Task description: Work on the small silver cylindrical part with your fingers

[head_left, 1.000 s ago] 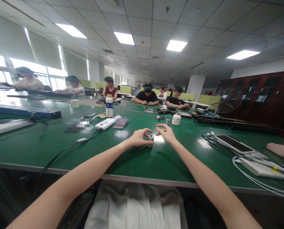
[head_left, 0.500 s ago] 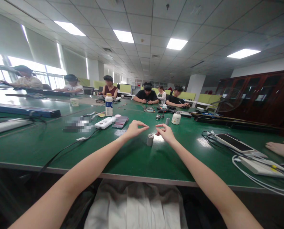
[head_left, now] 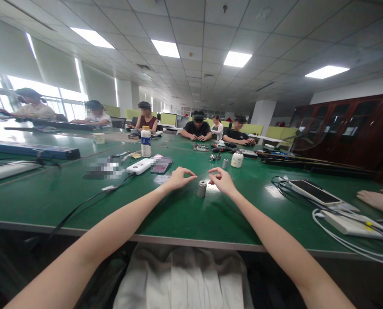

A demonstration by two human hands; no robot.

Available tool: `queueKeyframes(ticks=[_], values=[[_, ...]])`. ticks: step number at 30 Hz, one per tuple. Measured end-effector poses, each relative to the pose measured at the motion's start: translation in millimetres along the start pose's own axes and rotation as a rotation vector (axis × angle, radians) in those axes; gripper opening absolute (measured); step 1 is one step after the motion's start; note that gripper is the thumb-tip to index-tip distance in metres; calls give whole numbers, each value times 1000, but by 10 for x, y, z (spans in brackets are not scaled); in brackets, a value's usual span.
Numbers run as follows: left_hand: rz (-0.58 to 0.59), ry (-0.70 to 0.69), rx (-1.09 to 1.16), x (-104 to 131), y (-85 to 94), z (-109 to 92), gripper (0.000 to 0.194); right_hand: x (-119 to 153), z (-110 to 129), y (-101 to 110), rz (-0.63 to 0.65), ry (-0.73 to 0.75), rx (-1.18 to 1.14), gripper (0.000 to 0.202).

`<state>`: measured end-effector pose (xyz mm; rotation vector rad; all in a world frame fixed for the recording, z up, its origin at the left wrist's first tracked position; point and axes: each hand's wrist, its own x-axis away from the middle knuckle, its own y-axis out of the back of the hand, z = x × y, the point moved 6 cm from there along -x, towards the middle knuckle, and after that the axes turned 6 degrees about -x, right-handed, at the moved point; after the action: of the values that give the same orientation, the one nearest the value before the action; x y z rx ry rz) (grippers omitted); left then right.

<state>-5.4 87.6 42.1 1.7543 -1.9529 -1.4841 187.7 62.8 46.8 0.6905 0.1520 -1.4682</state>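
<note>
A short silvery metal cylinder (head_left: 202, 189) stands upright on the green table (head_left: 178, 219), between my two hands. My left hand (head_left: 181, 178) hovers to its left, fingers stretched toward the right with a gap at the thumb, holding nothing. On the other side, my right hand (head_left: 221, 180) is raised above the table, its fingers apart and pointing left, with nothing visible between them. Neither hand touches the cylinder. Farther back stand a smaller metal cylinder (head_left: 225, 163) and a white jar (head_left: 236, 159).
A white bottle (head_left: 146, 142), a white power strip (head_left: 140, 166) with a black cable and a packet (head_left: 161, 164) lie back left. On the right are a black phone-like device (head_left: 315, 192), cables and another person's hand (head_left: 373, 201). Several people sit at the table beyond.
My left hand has moved slightly left and down, widening the gap between my hands a little. My right hand has shifted slightly left. The cylinder stands in the same place.
</note>
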Motion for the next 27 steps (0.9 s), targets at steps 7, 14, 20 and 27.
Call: queueKeyframes(ticks=[7, 14, 20, 27], values=[[37, -69, 58, 76, -80, -398, 35, 31, 58, 2, 40, 76, 146, 13], [80, -94, 93, 105, -65, -454, 34, 37, 79, -1, 43, 105, 157, 16], [165, -100, 112, 130, -108, -462, 40, -14, 27, -10, 24, 83, 14, 12], [220, -111, 81, 199, -197, -424, 58, -39, 57, -114, 102, 47, -185, 35]])
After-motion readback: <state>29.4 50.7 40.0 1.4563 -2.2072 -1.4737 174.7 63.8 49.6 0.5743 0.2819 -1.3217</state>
